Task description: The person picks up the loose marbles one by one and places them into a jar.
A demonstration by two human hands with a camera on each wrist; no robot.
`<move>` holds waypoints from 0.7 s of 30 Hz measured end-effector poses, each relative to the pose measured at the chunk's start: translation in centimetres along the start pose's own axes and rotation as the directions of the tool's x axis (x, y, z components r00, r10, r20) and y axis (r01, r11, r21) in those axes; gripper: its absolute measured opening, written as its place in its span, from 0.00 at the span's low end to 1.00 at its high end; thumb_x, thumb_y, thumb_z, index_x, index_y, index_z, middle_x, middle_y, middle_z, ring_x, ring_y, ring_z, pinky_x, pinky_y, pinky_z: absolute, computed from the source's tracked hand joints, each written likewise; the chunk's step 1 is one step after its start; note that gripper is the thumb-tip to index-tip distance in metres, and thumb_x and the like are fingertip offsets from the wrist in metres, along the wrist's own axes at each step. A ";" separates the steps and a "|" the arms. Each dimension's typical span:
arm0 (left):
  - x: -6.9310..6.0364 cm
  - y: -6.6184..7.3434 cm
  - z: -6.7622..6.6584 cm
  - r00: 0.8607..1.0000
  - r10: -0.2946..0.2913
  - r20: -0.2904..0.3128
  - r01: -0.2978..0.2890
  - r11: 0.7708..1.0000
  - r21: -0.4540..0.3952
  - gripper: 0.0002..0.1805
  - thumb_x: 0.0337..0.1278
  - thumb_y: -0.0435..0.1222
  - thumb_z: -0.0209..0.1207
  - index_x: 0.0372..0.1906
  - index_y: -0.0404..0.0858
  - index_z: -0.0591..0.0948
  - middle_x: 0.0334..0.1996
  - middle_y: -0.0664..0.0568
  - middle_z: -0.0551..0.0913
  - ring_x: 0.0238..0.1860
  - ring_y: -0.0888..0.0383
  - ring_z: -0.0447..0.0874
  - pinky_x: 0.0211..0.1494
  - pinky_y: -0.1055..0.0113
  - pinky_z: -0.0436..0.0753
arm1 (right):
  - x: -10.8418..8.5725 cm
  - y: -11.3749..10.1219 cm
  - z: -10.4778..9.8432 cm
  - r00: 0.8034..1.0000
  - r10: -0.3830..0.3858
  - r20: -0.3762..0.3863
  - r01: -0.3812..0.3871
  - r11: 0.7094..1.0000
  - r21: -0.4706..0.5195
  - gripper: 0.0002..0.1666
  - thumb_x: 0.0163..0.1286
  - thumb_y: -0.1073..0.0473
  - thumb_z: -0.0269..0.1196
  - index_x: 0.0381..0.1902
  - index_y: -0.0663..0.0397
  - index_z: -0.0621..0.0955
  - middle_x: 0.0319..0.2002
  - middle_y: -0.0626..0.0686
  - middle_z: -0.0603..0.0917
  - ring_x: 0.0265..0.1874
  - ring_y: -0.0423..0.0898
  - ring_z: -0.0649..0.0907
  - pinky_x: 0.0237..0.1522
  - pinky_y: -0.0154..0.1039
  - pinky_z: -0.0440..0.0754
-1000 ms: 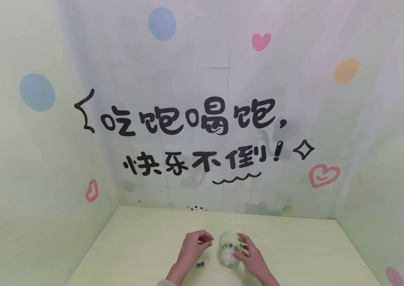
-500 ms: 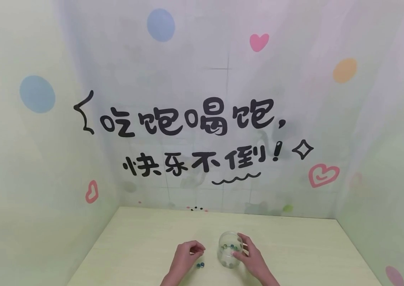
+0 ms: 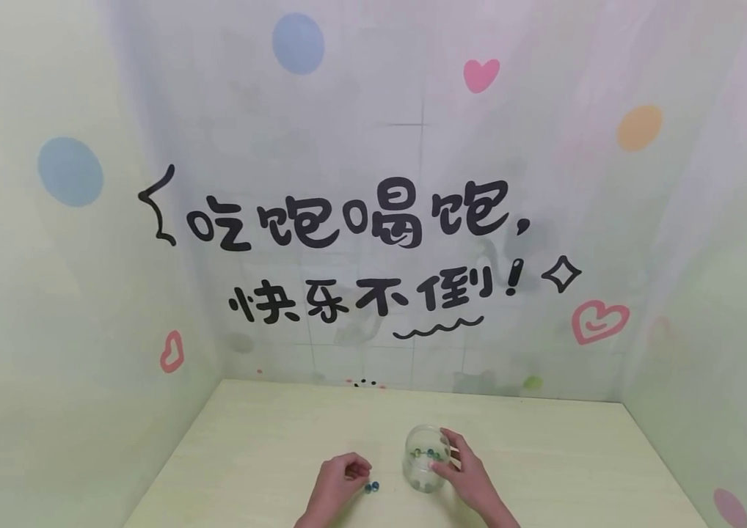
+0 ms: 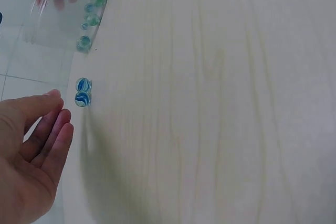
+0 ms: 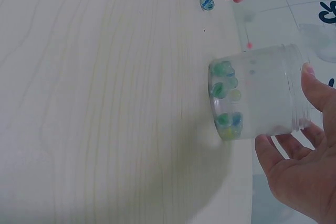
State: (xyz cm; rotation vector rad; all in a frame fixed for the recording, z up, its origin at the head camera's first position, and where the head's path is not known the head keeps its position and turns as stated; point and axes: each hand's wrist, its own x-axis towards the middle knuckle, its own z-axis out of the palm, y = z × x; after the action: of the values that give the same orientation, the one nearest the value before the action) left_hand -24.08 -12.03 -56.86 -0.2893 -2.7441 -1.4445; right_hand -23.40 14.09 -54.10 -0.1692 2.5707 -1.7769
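Note:
Two glass marbles (image 4: 83,99) with blue swirls lie touching each other on the table. Beside them, just above the tabletop, is my left hand (image 3: 337,482), its fingers loosely bent and thumb near the index finger. Nothing shows between those fingertips, which stay apart from the marbles. To the right, a clear plastic jar (image 5: 268,95) stands upright and lidless on the table. Several green, blue and yellowish marbles (image 5: 219,91) lie on its bottom. My right hand (image 3: 471,480) grips the jar from its right side, with the thumb and fingers spread around the wall.
The pale wood-grain table (image 3: 268,440) carries the jar and loose marbles. A light fabric backdrop (image 3: 347,95) with black lettering, dots and hearts rises behind the table's far edge and along both sides.
My left hand has moved away from the jar, down and left, to beside the two loose marbles. My right hand and the jar stay where they were.

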 end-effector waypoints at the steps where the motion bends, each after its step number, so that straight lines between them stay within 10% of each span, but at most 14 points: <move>1: 0.0 -0.1 0.0 1.000 -0.007 0.003 0.007 1.000 0.002 0.07 0.50 0.24 0.67 0.36 0.35 0.85 0.28 0.55 0.86 0.30 0.65 0.81 0.35 0.74 0.83 | 0.0 0.0 0.0 1.000 0.003 0.001 -0.003 1.000 -0.001 0.39 0.66 0.63 0.67 0.70 0.66 0.65 0.68 0.73 0.67 0.61 0.68 0.76 0.61 0.59 0.79; 21: -0.7 -0.6 0.6 0.997 -0.065 0.033 0.064 0.998 0.025 0.08 0.49 0.27 0.68 0.36 0.38 0.84 0.30 0.56 0.85 0.32 0.63 0.80 0.35 0.72 0.80 | 0.2 0.3 0.0 1.000 -0.004 0.010 0.004 1.000 -0.024 0.39 0.66 0.60 0.67 0.70 0.66 0.65 0.68 0.73 0.68 0.61 0.69 0.76 0.61 0.60 0.78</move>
State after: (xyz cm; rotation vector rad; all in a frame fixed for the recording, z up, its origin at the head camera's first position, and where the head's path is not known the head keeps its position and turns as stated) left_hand -23.42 -11.96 -57.79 -0.2288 -2.8202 -1.4331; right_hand -23.64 14.23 -54.37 -0.1826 2.5877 -1.7422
